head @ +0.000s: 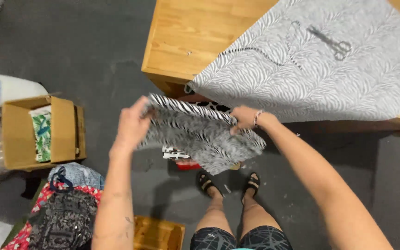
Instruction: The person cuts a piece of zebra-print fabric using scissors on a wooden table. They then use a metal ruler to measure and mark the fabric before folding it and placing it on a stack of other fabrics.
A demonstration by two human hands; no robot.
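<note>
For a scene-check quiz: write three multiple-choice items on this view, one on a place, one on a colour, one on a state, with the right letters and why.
1. Where do the scissors lie?
A. on the floor
B. on the patterned cloth spread over the wooden table
C. in the cardboard box

2. What colours is the folded fabric?
A. black and white
B. red
C. green

3. How is that fabric held?
A. left hand alone
B. lying loose on the floor
C. left hand and right hand, clear of the floor

Answers: 1 B, they rest on the cloth; 2 A, zebra stripes; 3 C, each hand grips an end.
</note>
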